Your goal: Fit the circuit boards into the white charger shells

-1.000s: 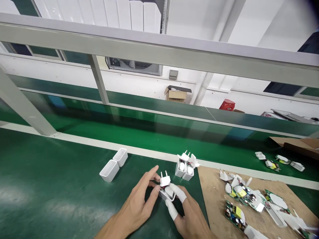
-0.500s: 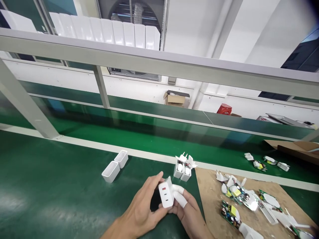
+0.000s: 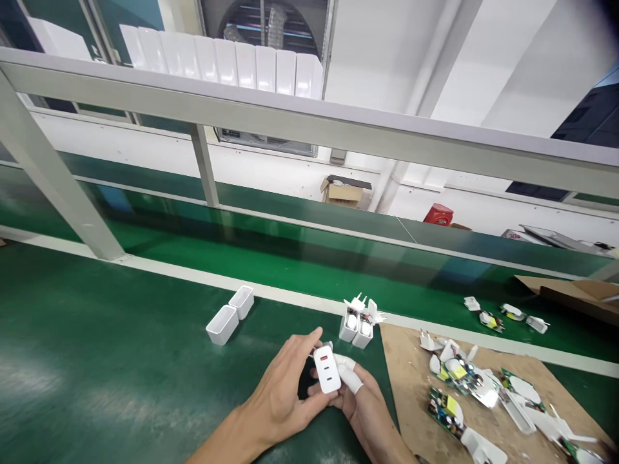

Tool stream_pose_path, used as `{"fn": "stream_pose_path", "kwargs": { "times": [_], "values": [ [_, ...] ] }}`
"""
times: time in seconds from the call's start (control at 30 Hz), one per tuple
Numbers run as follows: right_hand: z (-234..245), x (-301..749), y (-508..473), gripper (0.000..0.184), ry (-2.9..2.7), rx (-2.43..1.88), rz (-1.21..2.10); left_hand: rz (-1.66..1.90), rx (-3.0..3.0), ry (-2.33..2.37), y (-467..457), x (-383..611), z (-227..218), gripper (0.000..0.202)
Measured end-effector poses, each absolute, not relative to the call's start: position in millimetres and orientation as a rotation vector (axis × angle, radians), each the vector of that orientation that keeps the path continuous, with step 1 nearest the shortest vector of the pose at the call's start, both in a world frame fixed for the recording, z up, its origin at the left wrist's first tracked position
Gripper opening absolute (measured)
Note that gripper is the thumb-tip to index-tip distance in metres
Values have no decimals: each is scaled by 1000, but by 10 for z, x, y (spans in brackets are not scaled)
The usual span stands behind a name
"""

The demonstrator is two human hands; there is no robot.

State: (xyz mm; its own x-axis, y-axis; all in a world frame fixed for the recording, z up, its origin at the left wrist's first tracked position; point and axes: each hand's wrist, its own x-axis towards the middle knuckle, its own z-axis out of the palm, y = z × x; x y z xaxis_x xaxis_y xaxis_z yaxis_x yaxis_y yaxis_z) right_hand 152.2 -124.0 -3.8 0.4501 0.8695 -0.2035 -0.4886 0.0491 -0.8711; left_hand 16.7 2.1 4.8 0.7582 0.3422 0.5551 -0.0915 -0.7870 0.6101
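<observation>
A white charger (image 3: 326, 369) with its port face turned up toward me is held over the green bench between both hands. My left hand (image 3: 285, 393) wraps it from the left, thumb along its lower edge. My right hand (image 3: 360, 403), with white finger cots on two fingertips, grips it from the right. Just beyond stand two charger housings with plug pieces (image 3: 358, 319) sticking out of them. Two empty white shells (image 3: 229, 316) lie to the left.
A brown board (image 3: 411, 399) at the right carries several circuit boards and white charger parts (image 3: 464, 380). More parts (image 3: 503, 316) lie on the green conveyor belt behind. A grey frame rail (image 3: 309, 129) crosses overhead, with a slanted post (image 3: 58, 187) at left.
One second ago the charger lay on the bench with its plug pins up. Both hands have lifted and turned it, so the port face now shows.
</observation>
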Motion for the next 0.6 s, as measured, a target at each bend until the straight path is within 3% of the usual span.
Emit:
{"fn": "stream_pose_path", "kwargs": {
  "times": [0.2, 0.37, 0.5, 0.6],
  "values": [
    [-133, 1597, -1299, 45, -723, -1360, 652, 785, 2359, 446, 115, 176, -40, 87],
    [-298, 1974, -1291, 43, -557, -1609, 149, 709, 2085, 682, 400, 399, -74, 78],
    [-455, 2257, -1245, 57, -401, -1555, 202, 641, 1972, 658, 606, 792, -72, 85],
    [-514, 2321, -1209, 50, -470, -1449, 299, 607, 1975, 573, 619, 1046, -105, 82]
  ]
}}
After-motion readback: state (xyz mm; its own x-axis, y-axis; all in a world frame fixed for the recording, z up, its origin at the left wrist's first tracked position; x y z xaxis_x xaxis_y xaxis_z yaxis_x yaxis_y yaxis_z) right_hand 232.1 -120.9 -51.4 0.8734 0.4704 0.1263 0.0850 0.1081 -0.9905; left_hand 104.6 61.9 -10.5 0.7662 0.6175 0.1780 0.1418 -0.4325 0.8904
